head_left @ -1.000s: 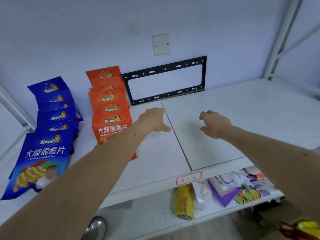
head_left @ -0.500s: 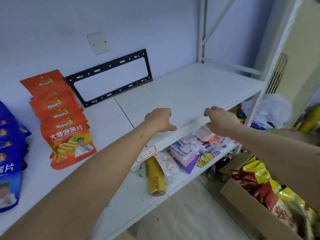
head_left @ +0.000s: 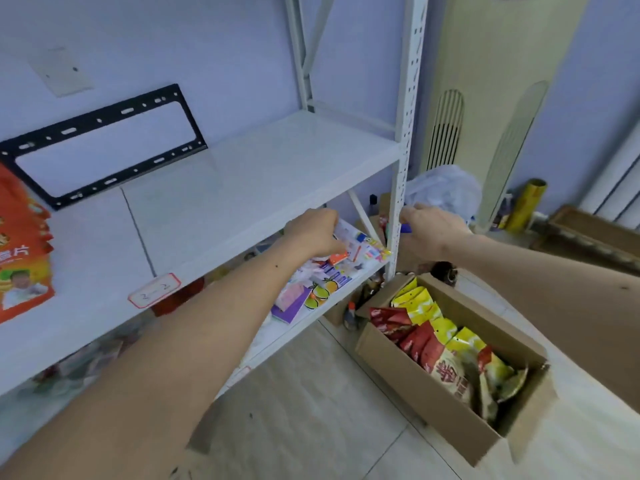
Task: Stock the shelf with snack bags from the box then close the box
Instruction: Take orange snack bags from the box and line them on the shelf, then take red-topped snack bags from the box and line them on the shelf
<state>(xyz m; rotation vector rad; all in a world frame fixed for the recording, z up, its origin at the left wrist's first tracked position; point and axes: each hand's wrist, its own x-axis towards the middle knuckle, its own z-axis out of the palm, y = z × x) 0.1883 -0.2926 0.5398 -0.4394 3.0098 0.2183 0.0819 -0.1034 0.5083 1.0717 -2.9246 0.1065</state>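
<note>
The open box (head_left: 450, 355) of snack bags (head_left: 446, 355) sits on the floor, low and to the right, its long axis running near-right to far-left. Both hands hold nothing, fingers loosely curled; the right hand (head_left: 429, 230) hangs nearer the box than the left hand (head_left: 315, 232).

Right of the orange snack bags (head_left: 24, 244), the white shelf (head_left: 242, 181) lies bare out to its perforated upright post (head_left: 401, 150) (the black bracket (head_left: 100, 143) leans at the rear). Beyond that post the cardboard box (head_left: 446, 403) stands open-topped, bags crowding its inside.
</note>
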